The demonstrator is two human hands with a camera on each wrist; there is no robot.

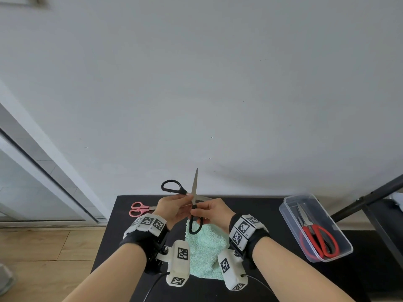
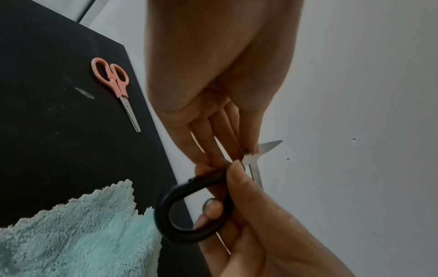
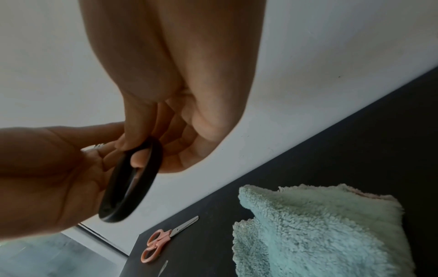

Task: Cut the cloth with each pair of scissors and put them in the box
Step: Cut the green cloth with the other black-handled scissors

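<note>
Both bare forearms frame a soft, floppy mint-green terry cloth [image 1: 205,253] on the black desk [image 1: 272,247]. Above it, left hand [image 1: 172,209] pinches one blade and right hand [image 1: 212,211] the lower loop of wide-open black-handled steel scissors [image 1: 193,199]: stiff, sharp, best held by the loops. Three pairs show: black, pink [image 1: 139,209] on the desk, red [image 1: 316,234] in the one clear plastic box [image 1: 290,203].
</note>
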